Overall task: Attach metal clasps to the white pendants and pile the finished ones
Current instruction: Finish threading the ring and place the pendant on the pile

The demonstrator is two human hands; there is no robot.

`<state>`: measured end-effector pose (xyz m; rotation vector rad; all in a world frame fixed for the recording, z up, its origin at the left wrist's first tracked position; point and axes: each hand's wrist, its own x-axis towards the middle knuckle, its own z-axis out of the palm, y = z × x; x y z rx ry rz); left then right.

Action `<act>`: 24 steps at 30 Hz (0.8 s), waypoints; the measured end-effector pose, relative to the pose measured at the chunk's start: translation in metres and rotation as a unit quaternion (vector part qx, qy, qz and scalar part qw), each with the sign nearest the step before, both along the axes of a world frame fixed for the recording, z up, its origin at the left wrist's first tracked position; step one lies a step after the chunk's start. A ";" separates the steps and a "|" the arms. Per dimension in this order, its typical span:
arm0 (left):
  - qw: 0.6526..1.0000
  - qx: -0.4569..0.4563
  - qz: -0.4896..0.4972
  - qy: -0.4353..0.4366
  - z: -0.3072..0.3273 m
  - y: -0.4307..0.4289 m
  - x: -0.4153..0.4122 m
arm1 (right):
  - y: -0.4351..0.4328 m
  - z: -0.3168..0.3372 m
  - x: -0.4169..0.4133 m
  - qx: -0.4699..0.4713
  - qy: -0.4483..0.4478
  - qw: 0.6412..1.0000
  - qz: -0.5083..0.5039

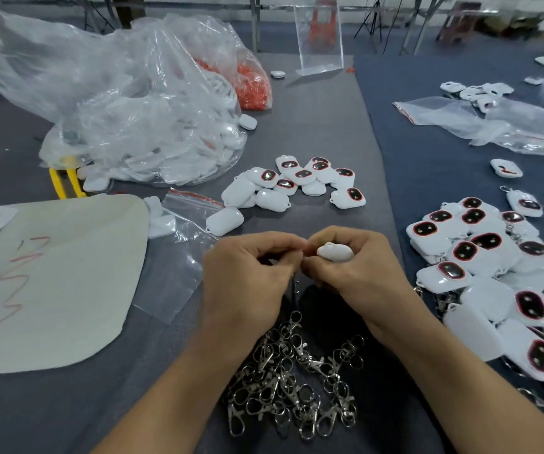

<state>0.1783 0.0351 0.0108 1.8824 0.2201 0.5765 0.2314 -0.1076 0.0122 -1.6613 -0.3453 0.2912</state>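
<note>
1. The white pendant [334,252] is held above the desk [313,119] at mid-frame, just over the near edge of the work area. It is gripped in the right hand [359,270], with the fingers curled round its body and the thumb on top.
2. The left hand [247,276] is curled, its thumb and forefinger pinched together right at the pendant's loop end. The two hands are touching at the fingertips.
3. A thin metal clasp [295,287] is seen hanging below the pinch, between the hands. Most of it is hidden by the fingers.
4. Pendant: glossy white, rounded, with a small loop at its top. The face side is not shown.
5. A heap of clasps [297,381], silver with rings, is seen between the forearms.
6. A finished pile [493,273] lies on the right. The pendants there are white with red-rimmed dark oval faces, and clasps can be seen among them.
7. Loose pendants [297,185] lie beyond the hands, without clasps.
8. A clear plastic bag [133,119] of white pieces is at far left, with a yellow-handled tool [65,180] beside it.
9. A cream sheet [57,283] bears red scribbles, from which no words can be read.
</note>
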 end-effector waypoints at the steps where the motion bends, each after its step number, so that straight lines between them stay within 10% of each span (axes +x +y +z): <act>1: 1.000 -0.014 0.000 -0.007 0.001 0.001 0.000 | 0.001 -0.001 0.000 -0.005 -0.003 1.000 -0.006; 7: 0.997 -0.068 -0.033 -0.026 -0.002 0.001 0.000 | -0.007 -0.001 0.002 -0.021 -0.036 0.999 -0.014; 19: 0.984 0.173 0.035 -0.003 0.002 -0.007 -0.006 | -0.011 0.001 -0.001 -0.100 -0.240 0.964 -0.056; 24: 0.999 0.014 0.008 0.028 0.000 -0.003 -0.001 | -0.012 -0.001 0.003 -0.075 -0.162 0.983 -0.041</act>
